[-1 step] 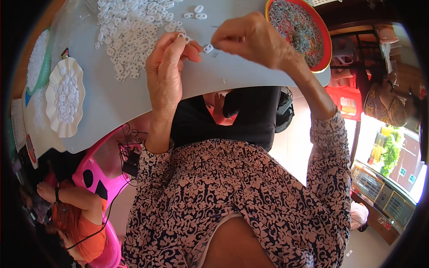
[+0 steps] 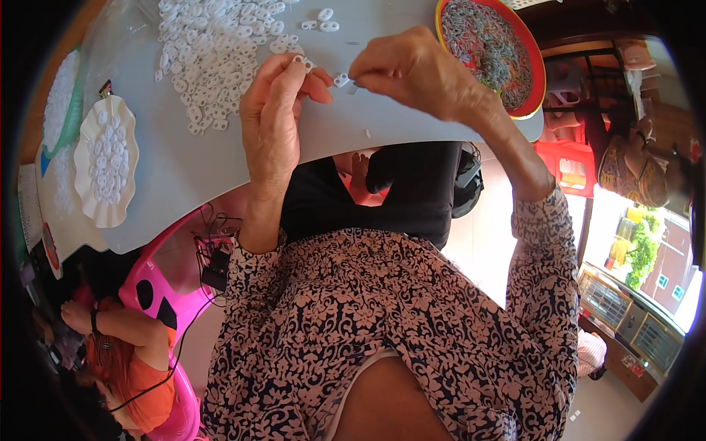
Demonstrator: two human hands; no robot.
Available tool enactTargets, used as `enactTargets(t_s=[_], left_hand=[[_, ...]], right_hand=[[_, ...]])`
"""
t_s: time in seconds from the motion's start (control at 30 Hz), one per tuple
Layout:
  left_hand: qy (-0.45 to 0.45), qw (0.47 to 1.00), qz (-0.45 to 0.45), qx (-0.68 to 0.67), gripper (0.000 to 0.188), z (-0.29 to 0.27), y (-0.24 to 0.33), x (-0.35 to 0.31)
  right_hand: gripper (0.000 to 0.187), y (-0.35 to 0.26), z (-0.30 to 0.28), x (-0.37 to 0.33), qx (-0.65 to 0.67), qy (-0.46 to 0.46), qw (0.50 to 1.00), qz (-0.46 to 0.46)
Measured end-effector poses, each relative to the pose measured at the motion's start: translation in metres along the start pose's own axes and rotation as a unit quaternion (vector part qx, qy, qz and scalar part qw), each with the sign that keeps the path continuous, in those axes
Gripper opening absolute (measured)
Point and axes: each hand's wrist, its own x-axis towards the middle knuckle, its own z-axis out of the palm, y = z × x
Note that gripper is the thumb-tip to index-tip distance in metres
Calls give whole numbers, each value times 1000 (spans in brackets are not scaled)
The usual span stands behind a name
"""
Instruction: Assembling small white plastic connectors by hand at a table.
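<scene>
Between the thumb and forefinger of my left hand point(image 2: 272, 110) is a small white plastic piece point(image 2: 306, 64) with holes in it. My right hand point(image 2: 415, 70) is raised just to the right, its fingertips pinched together. Whatever they grip is hidden or too small to make out. A two-holed white piece point(image 2: 341, 80) lies on the table between the hands, close to the right fingertips. A large spread of similar white pieces point(image 2: 213, 55) covers the table beyond my left hand. Past my right wrist, a red bowl with a yellow rim point(image 2: 540, 81) holds many small metal bits point(image 2: 489, 51).
A cream scalloped dish point(image 2: 84, 173) of white pieces stands on the grey table point(image 2: 176, 176) at left, near a green container point(image 2: 72, 110). Several loose pieces point(image 2: 329, 26) lie at the back. A person in orange point(image 2: 140, 367) sits lower left on a pink chair point(image 2: 190, 411).
My right hand has tilted slightly, its wrist sinking a little toward me. My left hand keeps its place with the white piece.
</scene>
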Motion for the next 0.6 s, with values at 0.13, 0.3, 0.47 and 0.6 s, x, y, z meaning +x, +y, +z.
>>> enactTargets(t_s=[0.13,0.3,0.47,0.6], left_hand=[[0,998,-18,59,19,-4,0,-1],[-6,995,-9,100,20,-1,-6,-7],[-14,994,0,105,19,-1,-6,-7],[-31,992,-8,122,17,-2,-1,-9]], right_hand=[[9,-9,8,-7,-145,-48,988,-13],[7,-18,21,-6,-237,-85,968,-21],[7,-16,28,-3,-256,-67,964,-14],[9,-5,29,-10,-115,46,992,27]])
